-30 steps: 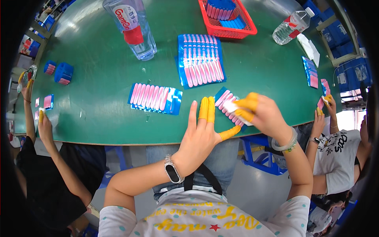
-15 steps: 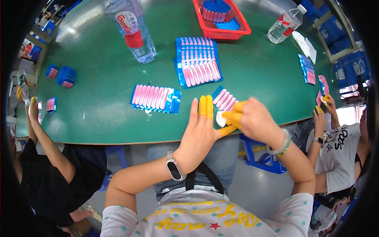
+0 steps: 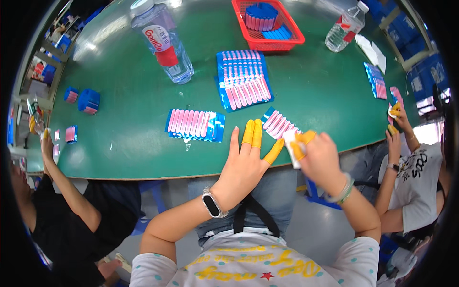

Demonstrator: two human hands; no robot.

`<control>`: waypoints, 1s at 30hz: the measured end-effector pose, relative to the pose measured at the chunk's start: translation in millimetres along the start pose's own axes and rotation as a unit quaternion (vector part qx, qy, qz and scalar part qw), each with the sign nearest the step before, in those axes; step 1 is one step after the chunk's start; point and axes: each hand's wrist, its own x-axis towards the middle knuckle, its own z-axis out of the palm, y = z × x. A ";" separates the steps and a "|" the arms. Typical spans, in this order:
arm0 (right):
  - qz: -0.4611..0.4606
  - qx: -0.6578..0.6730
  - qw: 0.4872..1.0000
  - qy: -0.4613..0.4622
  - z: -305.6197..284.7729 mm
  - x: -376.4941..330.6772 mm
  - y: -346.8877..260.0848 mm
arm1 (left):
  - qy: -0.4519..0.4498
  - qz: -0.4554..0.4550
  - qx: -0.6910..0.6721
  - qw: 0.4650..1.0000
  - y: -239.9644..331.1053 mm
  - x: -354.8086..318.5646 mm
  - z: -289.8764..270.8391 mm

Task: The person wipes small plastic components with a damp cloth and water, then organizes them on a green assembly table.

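The green worktop (image 3: pixel 119 119) fills the far part of the view. On it a big blue sheet (image 3: pixel 243 79) of pink tubes lies centre, a red basket (image 3: pixel 267 26) beyond it, a bottle (image 3: pixel 162 40) to the left. Nearer, a smaller tube pack (image 3: pixel 195 125) lies flat. At the near edge the left hand (image 3: pixel 244 165) rests with fingers apart, yellow-capped, beside a tube row (image 3: pixel 279 125). The right hand (image 3: pixel 320 155) has its fingers clamped on a white strip (image 3: pixel 291 146).
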 end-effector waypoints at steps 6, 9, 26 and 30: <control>0.005 -0.010 1.000 -0.014 1.1 -10.0 -3.0 | -0.021 -0.002 0.012 1.000 0.4 -0.1 2.9; 0.058 -0.007 0.998 -0.017 -9.6 -10.6 7.1 | -0.019 0.005 0.031 0.999 -0.3 -1.4 0.4; 0.352 0.495 0.794 0.035 2.7 -36.8 3.9 | 0.076 -0.032 -0.143 0.986 -4.8 -23.5 -1.0; 0.323 0.499 0.803 0.037 1.0 -33.7 6.5 | 0.071 -0.163 -0.130 0.975 -22.1 -52.9 -24.0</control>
